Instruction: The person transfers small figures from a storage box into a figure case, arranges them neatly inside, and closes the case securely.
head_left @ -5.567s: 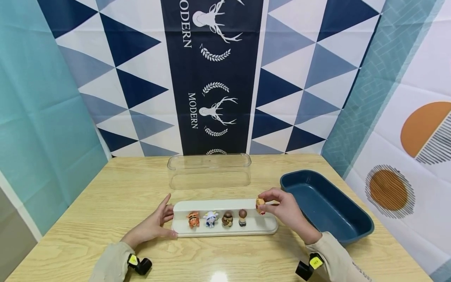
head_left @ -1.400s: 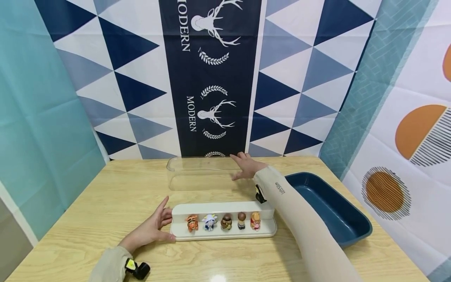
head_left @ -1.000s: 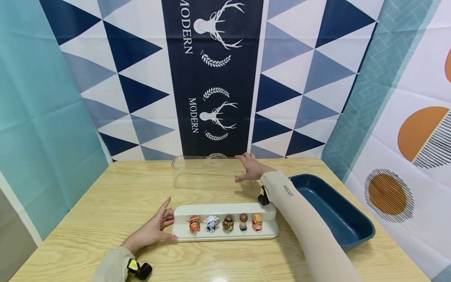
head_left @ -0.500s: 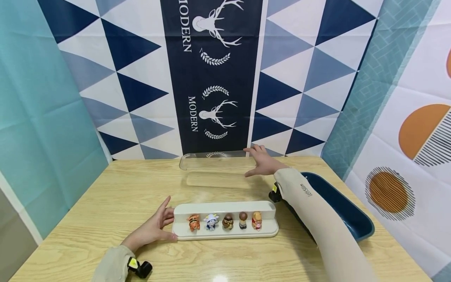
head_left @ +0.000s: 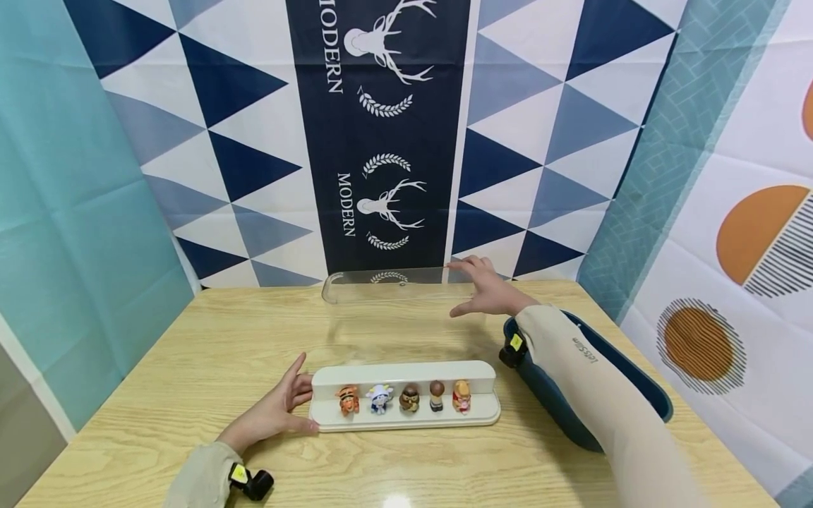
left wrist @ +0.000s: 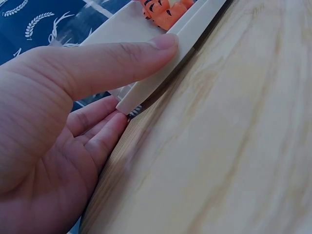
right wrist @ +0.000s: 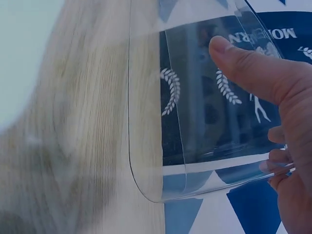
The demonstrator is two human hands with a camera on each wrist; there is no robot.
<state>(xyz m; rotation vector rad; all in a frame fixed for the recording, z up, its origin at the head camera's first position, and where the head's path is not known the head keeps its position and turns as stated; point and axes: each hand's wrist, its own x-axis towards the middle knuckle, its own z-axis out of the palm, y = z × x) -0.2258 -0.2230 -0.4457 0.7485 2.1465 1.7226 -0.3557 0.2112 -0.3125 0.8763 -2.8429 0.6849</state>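
Note:
My left hand (head_left: pixel 279 409) grips the left end of a long white display base (head_left: pixel 406 426), thumb on its front rim and fingers around the end, as the left wrist view shows. Along the base's lower step stand several small figurines: an orange striped tiger (head_left: pixel 347 400), a white-and-blue horned one (head_left: pixel 380 398), a brown owl (head_left: pixel 409 398), a brown-haired one (head_left: pixel 435 396) and a yellow bear in red (head_left: pixel 461 397). Behind it, my right hand (head_left: pixel 490 289) holds the right end of a clear plastic cover (head_left: pixel 394 291) between thumb and fingers, raised off the table.
A dark blue basin (head_left: pixel 559 409) stands to the right, partly beneath my right forearm. The wooden table (head_left: pixel 190 367) ends at the back against a patterned cloth backdrop (head_left: pixel 254 176). Cloth also hangs at both sides.
My right hand placed the bear at the row's right end, then reached back and took hold of the clear cover. It lifted the cover and shifted it right. My left hand stayed on the base.

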